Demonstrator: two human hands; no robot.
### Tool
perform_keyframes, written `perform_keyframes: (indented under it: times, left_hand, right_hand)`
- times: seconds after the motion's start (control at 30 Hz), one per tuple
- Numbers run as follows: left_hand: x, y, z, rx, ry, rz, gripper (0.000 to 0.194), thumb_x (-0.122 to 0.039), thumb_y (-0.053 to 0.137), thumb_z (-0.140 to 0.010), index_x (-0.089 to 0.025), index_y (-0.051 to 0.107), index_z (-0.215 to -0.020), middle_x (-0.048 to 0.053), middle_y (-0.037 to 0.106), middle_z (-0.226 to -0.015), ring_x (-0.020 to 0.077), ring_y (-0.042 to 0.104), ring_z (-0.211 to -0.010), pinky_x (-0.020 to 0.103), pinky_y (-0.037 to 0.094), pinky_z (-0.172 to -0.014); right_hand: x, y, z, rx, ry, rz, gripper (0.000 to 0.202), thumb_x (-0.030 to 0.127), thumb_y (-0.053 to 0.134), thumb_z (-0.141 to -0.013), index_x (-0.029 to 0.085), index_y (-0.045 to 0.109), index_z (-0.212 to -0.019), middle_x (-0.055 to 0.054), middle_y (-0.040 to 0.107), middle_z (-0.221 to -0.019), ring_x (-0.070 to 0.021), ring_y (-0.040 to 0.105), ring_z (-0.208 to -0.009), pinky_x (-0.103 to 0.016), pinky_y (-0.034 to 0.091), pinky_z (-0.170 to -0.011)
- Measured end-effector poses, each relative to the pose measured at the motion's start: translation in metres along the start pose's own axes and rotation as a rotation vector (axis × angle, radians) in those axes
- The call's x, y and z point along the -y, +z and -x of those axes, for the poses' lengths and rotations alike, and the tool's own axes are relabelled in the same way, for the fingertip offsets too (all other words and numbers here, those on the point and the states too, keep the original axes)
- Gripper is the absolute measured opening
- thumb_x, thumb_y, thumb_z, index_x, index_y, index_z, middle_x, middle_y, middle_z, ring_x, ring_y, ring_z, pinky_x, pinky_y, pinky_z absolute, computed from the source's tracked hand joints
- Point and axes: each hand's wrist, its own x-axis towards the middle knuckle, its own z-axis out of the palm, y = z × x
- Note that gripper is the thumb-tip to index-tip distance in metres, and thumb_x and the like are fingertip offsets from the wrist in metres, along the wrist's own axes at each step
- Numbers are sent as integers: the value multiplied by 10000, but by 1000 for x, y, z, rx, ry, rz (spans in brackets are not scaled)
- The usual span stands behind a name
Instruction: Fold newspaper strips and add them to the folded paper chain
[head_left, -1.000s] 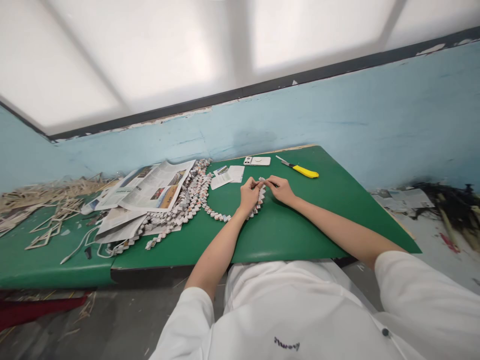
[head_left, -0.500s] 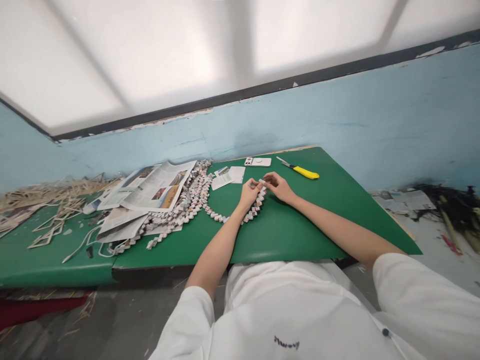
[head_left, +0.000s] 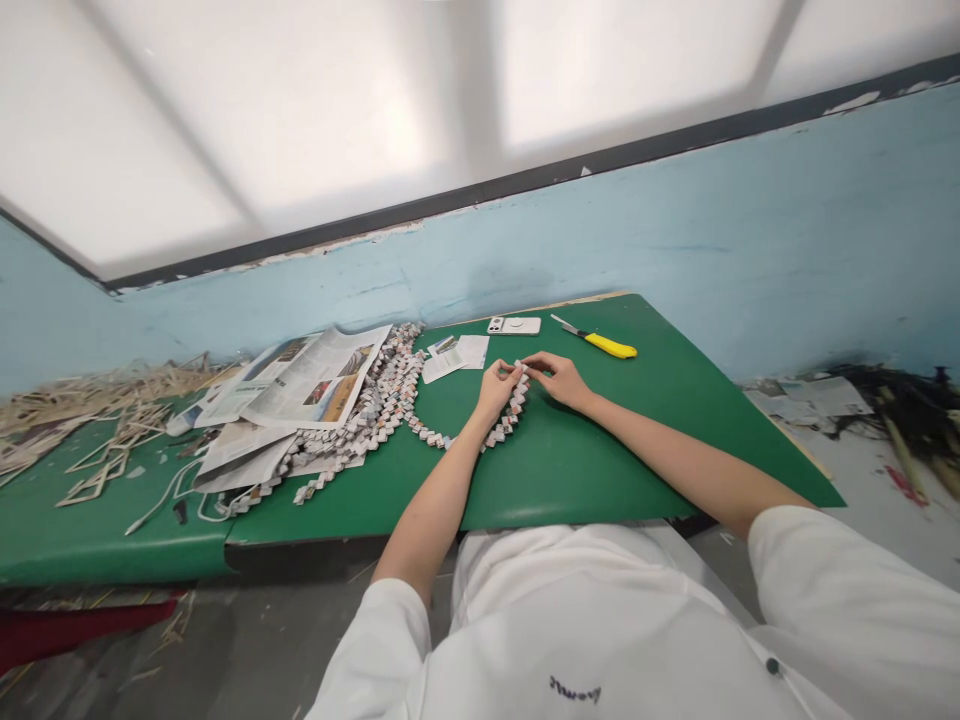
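Note:
A zigzag chain of folded newspaper (head_left: 504,428) curves across the green table top (head_left: 585,460), its end lifted between my hands. My left hand (head_left: 496,386) pinches that end between thumb and fingers. From the other side, my right hand (head_left: 556,378) touches the same end with its thumb and fingertips together; its other fingers are bent. Leftward the chain runs into a heap of similar paper chain (head_left: 386,400). Small cut paper pieces (head_left: 454,360) lie just beyond my left hand. The fine folds at my fingertips are too small to make out.
A yellow-handled knife (head_left: 609,345) and a white phone (head_left: 514,326) lie beyond my hands. Newspaper sheets (head_left: 307,375) cover part of the heap. Further left are a white cable (head_left: 169,490) and thin wooden strips (head_left: 112,450). A blue wall (head_left: 675,240) stands behind the table.
My right hand has moved slightly left, its fingertips closing onto the chain's end. My left hand keeps its pinch there. The whole view has shifted a little.

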Motion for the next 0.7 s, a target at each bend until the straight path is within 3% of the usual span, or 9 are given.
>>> perform_keyframes:
  times: [0.2,0.37,0.5,0.7]
  left_hand:
    - [-8,2,6,4,-11,-75,495,-558,792,-785,-211,477,-945,46,735,-756,173,691,-589,235,465,-517]
    - [-10,1,11,1,190,-340,285,-405,721,-894,-219,506,-921,46,741,-791,172,685,-613,262,496,-592]
    - [-7,-3,11,-2,301,-457,132,-297,671,-926,-232,559,-952,55,748,-844,182,671,-651,287,493,-679]
    - [-7,-5,9,-60,390,-543,180,-295,686,-897,-225,560,-789,28,676,-774,173,586,-667,273,436,-718]
  right_hand:
    - [4,1,1,6,61,-16,374,557,659,-929,232,715,-1104,-79,757,-976,-252,717,-837,-421,602,-826]
    - [1,0,-1,-16,72,-20,369,574,644,-930,228,674,-1055,-83,736,-1016,-261,704,-945,-425,592,-879]
    - [2,0,-2,-3,78,-18,375,579,660,-917,232,677,-1059,-81,737,-1015,-250,697,-915,-407,591,-843]
    - [-2,1,-3,-7,85,-36,344,558,653,-929,227,686,-1019,-66,732,-987,-237,686,-908,-406,570,-858]
